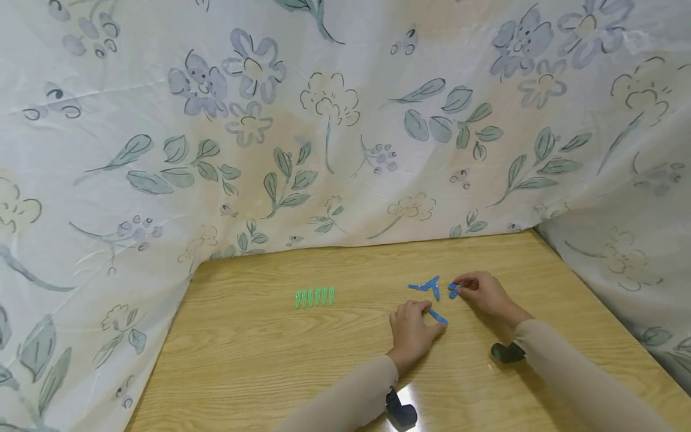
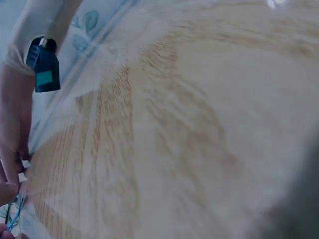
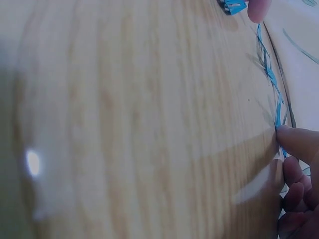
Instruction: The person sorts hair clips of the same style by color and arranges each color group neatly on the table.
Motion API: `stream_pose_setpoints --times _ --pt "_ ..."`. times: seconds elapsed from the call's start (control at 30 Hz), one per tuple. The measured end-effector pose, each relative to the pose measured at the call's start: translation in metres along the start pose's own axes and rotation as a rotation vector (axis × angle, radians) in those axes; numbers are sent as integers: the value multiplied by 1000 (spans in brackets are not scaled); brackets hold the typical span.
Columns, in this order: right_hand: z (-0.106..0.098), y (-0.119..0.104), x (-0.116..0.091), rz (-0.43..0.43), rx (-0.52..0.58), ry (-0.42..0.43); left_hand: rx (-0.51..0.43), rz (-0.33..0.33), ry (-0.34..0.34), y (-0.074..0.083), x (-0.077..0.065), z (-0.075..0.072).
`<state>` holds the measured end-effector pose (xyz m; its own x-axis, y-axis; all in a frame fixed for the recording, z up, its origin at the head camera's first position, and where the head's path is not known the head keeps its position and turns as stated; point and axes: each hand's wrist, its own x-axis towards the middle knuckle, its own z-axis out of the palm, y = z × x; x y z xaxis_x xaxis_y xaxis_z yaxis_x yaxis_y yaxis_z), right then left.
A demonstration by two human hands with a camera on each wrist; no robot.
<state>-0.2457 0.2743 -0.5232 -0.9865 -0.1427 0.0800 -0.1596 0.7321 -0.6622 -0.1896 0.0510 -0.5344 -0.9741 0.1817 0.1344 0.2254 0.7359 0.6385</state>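
My left hand (image 1: 412, 330) holds a blue snap hair clip (image 1: 438, 317) between thumb and index finger, close over the wooden table. In the right wrist view that clip (image 3: 234, 6) shows beside a fingertip at the top edge. My right hand (image 1: 486, 294) pinches at a blue hair clip (image 1: 453, 294), with another bit of blue right beside its fingertips. Between the hands and farther back, several blue hair clips (image 1: 427, 287) lie in a loose, overlapping heap. In the left wrist view, fingertips (image 2: 7, 193) and thin blue clips (image 2: 16, 211) crowd the lower left corner.
Several green snap hair clips (image 1: 315, 297) stand side by side in a neat row on the wooden table (image 1: 243, 354), left of the hands. A floral cloth (image 1: 345, 150) hangs behind and along both sides. Dark wrist cameras (image 1: 402, 414) jut from both sleeves.
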Motion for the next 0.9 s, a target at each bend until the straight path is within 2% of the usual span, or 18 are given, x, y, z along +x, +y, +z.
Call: stream_pose_setpoints --times 0.37,0.57,0.9 --pt "-1 -4 0 -8 1 1 49 85 -46 -3 1 -2" --pt "-1 -6 -1 -8 -6 -6 72 76 -74 -3 4 -2" --pt "-3 -7 -1 -4 -9 -14 10 41 -83 -3 4 -4"
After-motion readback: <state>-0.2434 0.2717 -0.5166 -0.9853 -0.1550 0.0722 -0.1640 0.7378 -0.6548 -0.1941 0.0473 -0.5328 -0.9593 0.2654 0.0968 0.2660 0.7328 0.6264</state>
